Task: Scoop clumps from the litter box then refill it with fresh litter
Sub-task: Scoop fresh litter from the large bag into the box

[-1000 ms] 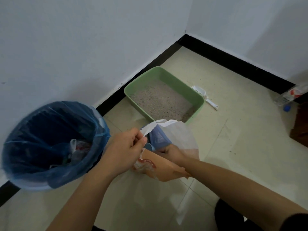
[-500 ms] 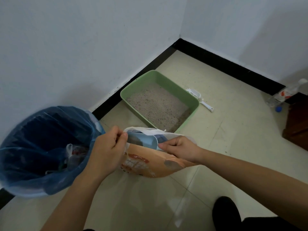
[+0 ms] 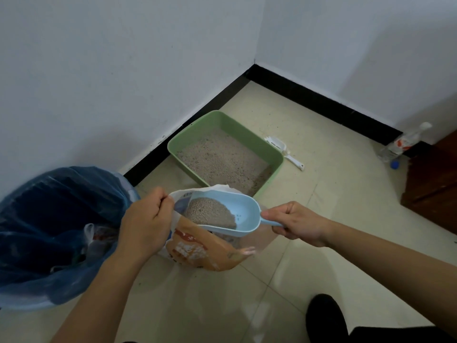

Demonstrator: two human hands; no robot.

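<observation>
A green litter box [image 3: 277, 158] with grey litter stands on the floor in the room's corner. In front of it my left hand [image 3: 146, 224] pinches the open top edge of an orange and white litter bag [image 3: 197, 253]. My right hand [image 3: 296, 222] grips the handle of a light blue scoop [image 3: 244, 211], which is held over the bag's mouth. A heap of grey-brown litter fills the scoop's left half. A white slotted scoop [image 3: 284, 151] lies on the floor just right of the box.
A bin lined with a blue bag [image 3: 49, 219] holds rubbish at my left, against the wall. A plastic bottle [image 3: 403, 144] and a blue cap [image 3: 395, 164] lie by the skirting at right, beside dark wooden furniture [image 3: 435, 189]. My dark shoe [image 3: 324, 315] shows at the bottom.
My right hand has drawn the blue scoop up out of the bag, now loaded with litter. My left hand keeps hold of the bag's edge.
</observation>
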